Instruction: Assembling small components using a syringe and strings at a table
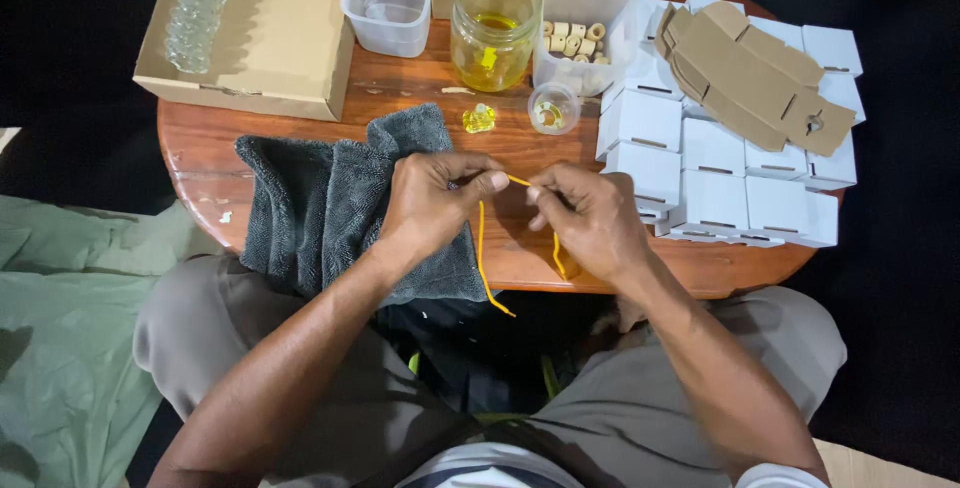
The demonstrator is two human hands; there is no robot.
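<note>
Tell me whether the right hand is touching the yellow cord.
Touching. The head view shows the right hand pinching the yellow cord at its fingertips, while the left hand grips the other side.

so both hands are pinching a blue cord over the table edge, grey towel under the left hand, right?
Not blue. The head view shows the cord is yellow. Otherwise correct: left hand and right hand pinch it, grey towel under the left.

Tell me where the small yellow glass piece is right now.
In the head view, the small yellow piece lies on the wooden table, just in front of the glass jar, left of the small round cup.
</note>
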